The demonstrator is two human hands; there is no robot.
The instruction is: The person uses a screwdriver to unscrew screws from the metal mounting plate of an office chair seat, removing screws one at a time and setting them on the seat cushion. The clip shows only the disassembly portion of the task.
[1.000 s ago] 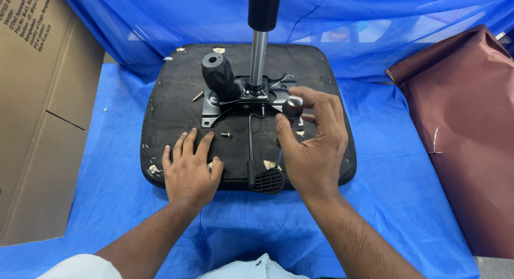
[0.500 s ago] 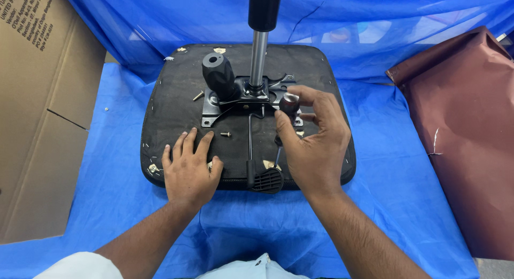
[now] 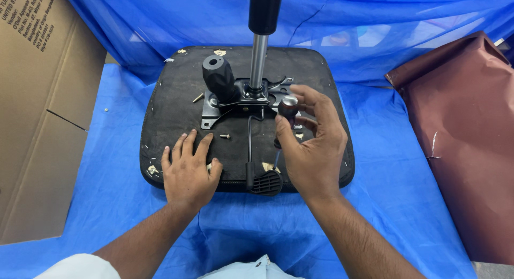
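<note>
Black seat underside [image 3: 176,105]: left hand [image 3: 187,172] flat; right hand [image 3: 313,145] grip clamped on screwdriver [image 3: 288,105].

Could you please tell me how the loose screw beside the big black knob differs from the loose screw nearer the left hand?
The brass-coloured screw beside the black knob lies slanted, left of the metal mounting plate; the darker screw below the plate lies level, nearer the left hand. The first looks longer. Both rest loose on the black seat underside.
</note>
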